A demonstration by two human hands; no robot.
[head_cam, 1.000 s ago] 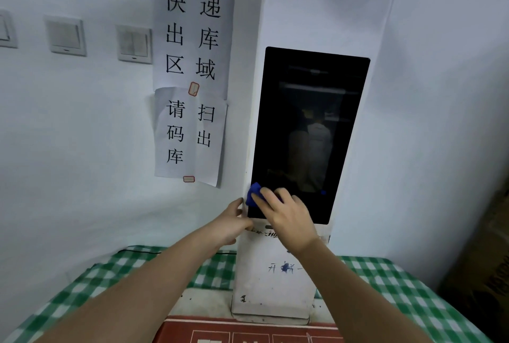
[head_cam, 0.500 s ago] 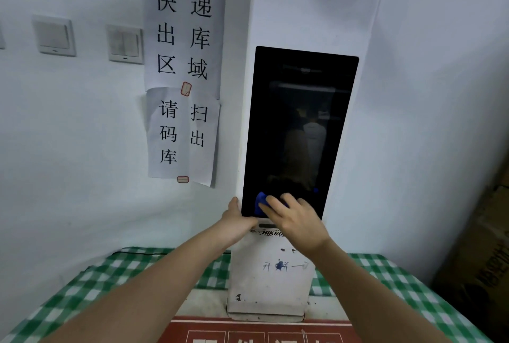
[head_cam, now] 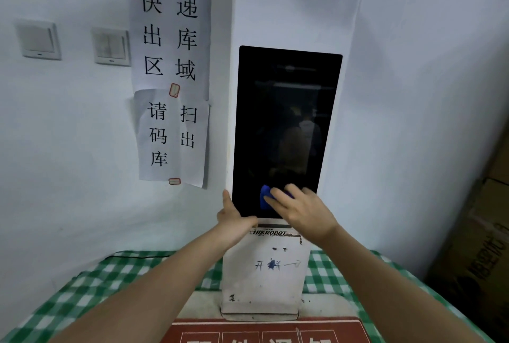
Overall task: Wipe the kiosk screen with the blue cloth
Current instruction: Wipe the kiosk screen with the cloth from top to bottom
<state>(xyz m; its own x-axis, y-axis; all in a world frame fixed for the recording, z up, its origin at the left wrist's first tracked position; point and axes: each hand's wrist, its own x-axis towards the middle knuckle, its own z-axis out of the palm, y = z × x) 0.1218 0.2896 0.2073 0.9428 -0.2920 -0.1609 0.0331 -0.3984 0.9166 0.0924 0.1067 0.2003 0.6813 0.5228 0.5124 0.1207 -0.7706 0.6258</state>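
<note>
The kiosk screen (head_cam: 286,122) is a tall black panel on a white stand, dark and reflective. My right hand (head_cam: 301,212) presses the blue cloth (head_cam: 265,196) flat against the lower middle of the screen; only the cloth's left edge shows past my fingers. My left hand (head_cam: 234,218) grips the kiosk's lower left corner, thumb up along the screen's left edge.
The kiosk stand (head_cam: 264,274) rests on a table with a green checked cloth (head_cam: 110,279). Paper signs (head_cam: 170,75) and two light switches (head_cam: 111,46) are on the wall to the left. Cardboard boxes (head_cam: 479,246) stand at the right. A red sign (head_cam: 261,331) lies below.
My right hand has slid the blue cloth rightward along the bottom of the screen, from the lower left corner toward the middle. My left hand has kept its hold on the kiosk's left edge.
</note>
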